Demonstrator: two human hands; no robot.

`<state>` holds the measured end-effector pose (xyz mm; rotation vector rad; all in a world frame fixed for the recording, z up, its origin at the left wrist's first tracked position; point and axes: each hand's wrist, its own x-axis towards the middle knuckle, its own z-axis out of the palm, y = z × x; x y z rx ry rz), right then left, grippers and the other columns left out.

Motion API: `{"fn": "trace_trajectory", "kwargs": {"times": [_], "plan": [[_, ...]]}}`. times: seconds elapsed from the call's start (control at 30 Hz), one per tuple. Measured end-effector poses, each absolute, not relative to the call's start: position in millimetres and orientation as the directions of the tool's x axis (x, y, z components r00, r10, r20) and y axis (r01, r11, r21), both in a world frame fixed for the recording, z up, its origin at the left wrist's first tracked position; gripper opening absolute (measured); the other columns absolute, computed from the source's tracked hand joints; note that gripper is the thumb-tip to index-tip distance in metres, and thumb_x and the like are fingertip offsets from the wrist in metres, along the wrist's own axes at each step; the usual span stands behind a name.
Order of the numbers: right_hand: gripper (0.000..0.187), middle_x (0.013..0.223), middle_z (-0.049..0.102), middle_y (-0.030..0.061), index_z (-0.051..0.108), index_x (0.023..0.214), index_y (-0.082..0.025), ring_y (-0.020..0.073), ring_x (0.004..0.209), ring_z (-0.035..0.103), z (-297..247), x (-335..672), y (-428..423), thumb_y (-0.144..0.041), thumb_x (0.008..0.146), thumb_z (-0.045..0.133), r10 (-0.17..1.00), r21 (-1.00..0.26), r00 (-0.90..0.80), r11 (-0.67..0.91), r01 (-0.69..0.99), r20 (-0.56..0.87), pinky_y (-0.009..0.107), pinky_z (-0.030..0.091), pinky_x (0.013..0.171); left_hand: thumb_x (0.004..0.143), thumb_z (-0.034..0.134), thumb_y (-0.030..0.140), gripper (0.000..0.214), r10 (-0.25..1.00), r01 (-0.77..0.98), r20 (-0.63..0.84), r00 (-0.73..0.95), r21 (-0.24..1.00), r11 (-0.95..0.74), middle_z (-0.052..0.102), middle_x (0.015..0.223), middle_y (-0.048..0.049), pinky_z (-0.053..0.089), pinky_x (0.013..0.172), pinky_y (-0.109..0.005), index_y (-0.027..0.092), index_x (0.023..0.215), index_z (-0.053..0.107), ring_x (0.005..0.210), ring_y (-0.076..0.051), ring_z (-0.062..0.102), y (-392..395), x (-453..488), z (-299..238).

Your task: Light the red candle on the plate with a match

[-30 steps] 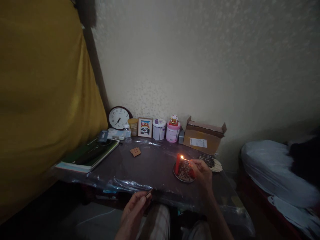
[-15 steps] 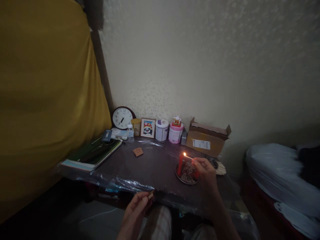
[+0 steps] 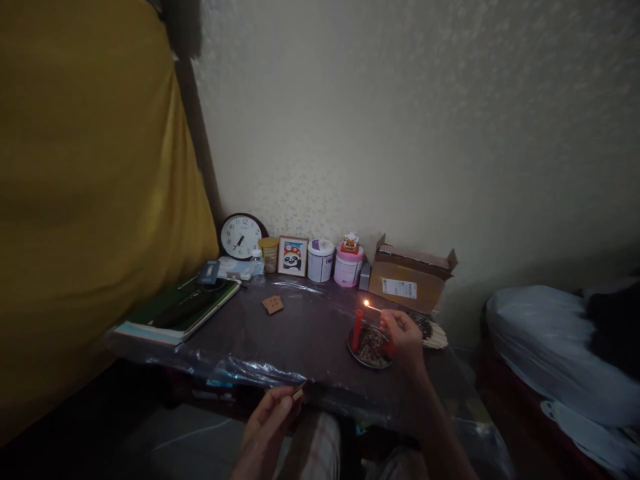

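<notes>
Pinched in my right hand is a burning match, its flame just above and to the right of a red candle. The candle stands upright at the left of a round metal plate strewn with dark bits; no flame shows on its wick. Another red piece on the plate is partly hidden by my right hand. Below the table's front edge, my left hand is closed on a small brown matchbox, seen end-on and partly covered by the fingers.
Many matchsticks lie right of the plate. Brown card pieces rest mid-table. Along the wall stand a clock, a framed panda picture, two tins and a cardboard box. Books lie left, on plastic sheeting.
The burning match has lifted slightly away from the candle's top. The whole view has shifted a little; my left hand still holds the matchbox.
</notes>
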<state>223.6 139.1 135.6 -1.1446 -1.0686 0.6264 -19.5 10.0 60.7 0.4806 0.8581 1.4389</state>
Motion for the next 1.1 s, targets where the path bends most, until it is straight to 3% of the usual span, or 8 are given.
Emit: {"fn": "trace_trajectory", "kwargs": {"times": [0.17, 0.43, 1.1], "plan": [[0.03, 0.06, 0.065, 0.0023, 0.066, 0.067, -0.016, 0.0175, 0.058, 0.061, 133, 219, 139, -0.046, 0.063, 0.07, 0.851, -0.941, 0.403, 0.316, 0.121, 0.337, 0.029, 0.051, 0.054, 0.059, 0.079, 0.035, 0.027, 0.972, -0.647, -0.216, -0.096, 0.755, 0.104, 0.076, 0.086, -0.0094, 0.049, 0.084, -0.034, 0.017, 0.077, 0.071, 0.087, -0.024, 0.068, 11, -20, 61], [0.031, 0.06, 0.065, 0.0021, 0.066, 0.066, -0.016, 0.0174, 0.056, 0.06, 126, 216, 144, -0.047, 0.062, 0.069, 0.854, -0.948, 0.41, 0.294, 0.125, 0.319, 0.03, 0.05, 0.054, 0.065, 0.075, 0.033, 0.023, 0.982, -0.645, -0.176, -0.061, 0.758, 0.095, 0.076, 0.088, -0.0087, 0.047, 0.087, -0.036, 0.018, 0.081, 0.071, 0.09, -0.024, 0.067, 9, -21, 63], [0.032, 0.058, 0.064, 0.0022, 0.064, 0.063, -0.016, 0.0157, 0.054, 0.059, 115, 216, 154, -0.048, 0.062, 0.067, 0.847, -0.95, 0.429, 0.268, 0.163, 0.313, 0.028, 0.05, 0.054, 0.056, 0.079, 0.04, 0.032, 0.955, -0.622, -0.251, -0.16, 0.776, 0.1, 0.075, 0.079, -0.0075, 0.049, 0.077, -0.033, 0.018, 0.077, 0.071, 0.079, -0.022, 0.067, 12, -17, 56]]}}
